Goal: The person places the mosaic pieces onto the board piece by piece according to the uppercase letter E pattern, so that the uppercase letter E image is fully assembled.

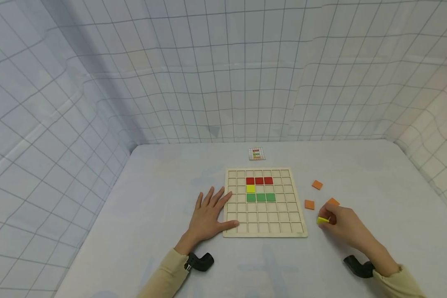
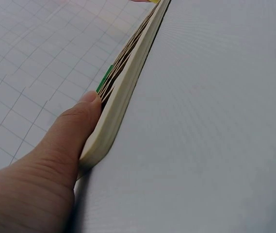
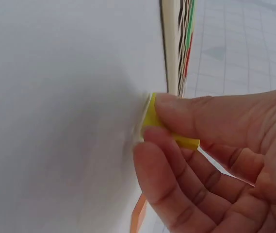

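My right hand point(image 1: 344, 225) pinches a yellow square tile point(image 1: 322, 220) between thumb and fingers, just off the right edge of the pale grid board point(image 1: 264, 235). In the right wrist view yellow point(image 3: 150, 116) shows on both sides of a fingertip; whether this is one tile or two I cannot tell. My left hand point(image 1: 206, 217) rests with fingers spread at the board's left side, its thumb point(image 2: 72, 128) on the lower left corner. On the board lie a row of red tiles point(image 1: 259, 181), one yellow tile point(image 1: 251, 188) below and a row of green tiles point(image 1: 260, 197).
Beside the board's right edge lie orange tiles: one point(image 1: 317, 185) farther back, one point(image 1: 309, 205) close to the board, and one point(image 1: 333, 201) partly behind my right hand. Behind the board is a small card point(image 1: 256, 154) with a coloured grid pattern. Gridded white curtains point(image 1: 231, 82) enclose the table.
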{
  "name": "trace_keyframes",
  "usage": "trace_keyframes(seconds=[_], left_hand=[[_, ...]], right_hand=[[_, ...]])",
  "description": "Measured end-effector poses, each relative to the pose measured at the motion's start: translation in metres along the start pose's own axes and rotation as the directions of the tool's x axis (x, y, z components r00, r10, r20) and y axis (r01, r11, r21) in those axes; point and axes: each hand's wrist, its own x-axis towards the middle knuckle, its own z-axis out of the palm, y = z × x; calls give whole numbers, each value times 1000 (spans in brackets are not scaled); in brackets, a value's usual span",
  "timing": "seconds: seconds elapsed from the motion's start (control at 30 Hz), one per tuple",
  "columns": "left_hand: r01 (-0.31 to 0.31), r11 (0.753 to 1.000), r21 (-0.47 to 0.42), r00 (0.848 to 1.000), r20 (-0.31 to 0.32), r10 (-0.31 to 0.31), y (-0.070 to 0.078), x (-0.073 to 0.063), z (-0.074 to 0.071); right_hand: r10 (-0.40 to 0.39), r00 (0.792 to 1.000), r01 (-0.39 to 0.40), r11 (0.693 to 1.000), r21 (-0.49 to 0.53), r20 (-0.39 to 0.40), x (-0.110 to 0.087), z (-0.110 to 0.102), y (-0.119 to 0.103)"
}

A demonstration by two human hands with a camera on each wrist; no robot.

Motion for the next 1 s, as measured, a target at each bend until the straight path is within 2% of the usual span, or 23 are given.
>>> trace_keyframes(seconds=[0.17, 0.33, 0.57, 0.83, 1.0], left_hand=[[-1, 1000, -4, 1000, 1, 1, 1, 0, 0], [-4, 1000, 1, 1000, -4, 4, 1, 0, 0], [10, 1000, 0, 1000, 12, -10, 1, 1, 1], [18, 1000, 3, 1000, 7, -18, 0, 1, 1], [10, 1000, 1, 1000, -3, -10, 0, 0, 1]], right_hand=[[-69, 997, 68, 997, -27, -42, 9, 7, -15], [-110, 992, 111, 994, 22, -65, 23, 20, -32], [-163, 987, 162, 978, 131, -6, 45, 39, -55], [-258, 965, 255, 964, 78, 39, 72, 55, -86], [-257, 963, 251, 965, 71, 86, 82, 60, -99]])
